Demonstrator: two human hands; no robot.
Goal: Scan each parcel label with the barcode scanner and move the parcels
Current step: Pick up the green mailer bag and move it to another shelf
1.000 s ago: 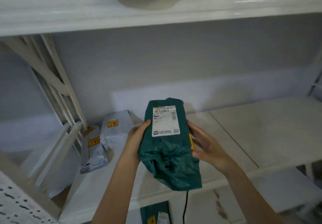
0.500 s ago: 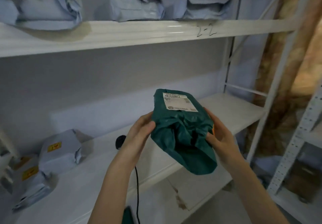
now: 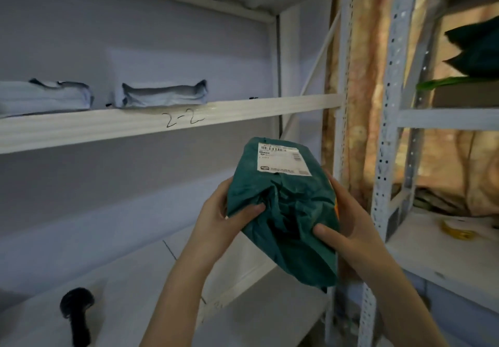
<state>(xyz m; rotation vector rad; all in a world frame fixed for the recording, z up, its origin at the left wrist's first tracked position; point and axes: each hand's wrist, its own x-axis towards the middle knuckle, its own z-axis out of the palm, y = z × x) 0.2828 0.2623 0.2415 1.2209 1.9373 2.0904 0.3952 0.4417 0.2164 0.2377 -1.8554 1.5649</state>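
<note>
A dark green plastic parcel (image 3: 283, 211) with a white printed label (image 3: 282, 159) on its upper face is held up in front of the shelves. My left hand (image 3: 220, 219) grips its left side, thumb pressed into the crumpled wrap. My right hand (image 3: 348, 225) grips its right side, thumb on the front. The black barcode scanner (image 3: 77, 311) lies on the lower white shelf (image 3: 151, 279) at the bottom left, away from both hands.
Two pale grey parcels (image 3: 162, 94) lie on the upper shelf marked "2-2" (image 3: 186, 118). A second rack with perforated uprights (image 3: 388, 130) stands at the right, carrying dark green parcels (image 3: 478, 47) and a yellow tape roll (image 3: 457, 229).
The view has swung right and upward, away from the grey parcels on the lower shelf. Both hands have carried the green parcel toward the right end of the shelves, with my right thumb now on its front.
</note>
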